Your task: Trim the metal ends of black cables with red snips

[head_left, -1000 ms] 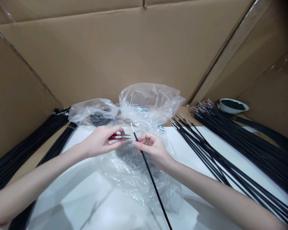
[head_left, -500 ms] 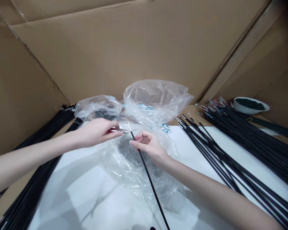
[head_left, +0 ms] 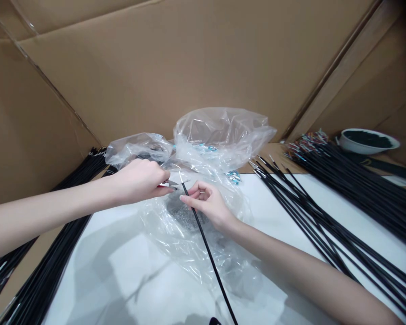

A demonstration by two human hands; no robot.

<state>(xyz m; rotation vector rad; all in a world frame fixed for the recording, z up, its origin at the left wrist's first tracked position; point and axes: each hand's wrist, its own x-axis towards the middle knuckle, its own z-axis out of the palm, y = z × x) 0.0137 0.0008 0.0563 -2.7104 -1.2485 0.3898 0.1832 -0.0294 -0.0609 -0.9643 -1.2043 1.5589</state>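
My left hand [head_left: 144, 179] is closed around small red-handled scissors [head_left: 172, 183], mostly hidden in the palm. Their blades point right, close to the thin pale end of a black cable [head_left: 208, 250]. I cannot tell whether the blades touch it. Thumb and fingers of my right hand [head_left: 209, 205] pinch that cable just below its stripped tip. From there it slants down to the bottom edge. Below both hands lies an opened clear plastic bag [head_left: 162, 239] with a heap of tiny silvery parts [head_left: 181, 212] in it.
Black cable bundles line the left [head_left: 67, 253] and the far right [head_left: 358, 189], the latter with coloured wire ends. Several loose black cables [head_left: 301, 212] lie nearer. Behind stand puffed plastic bags [head_left: 223, 126], a white bowl [head_left: 353, 144] with dark contents, and cardboard walls [head_left: 196, 67].
The scissors have turned slightly, and both hands sit a little further left and higher in view. The camera view has shifted slightly. My right hand keeps its pinch on the cable.
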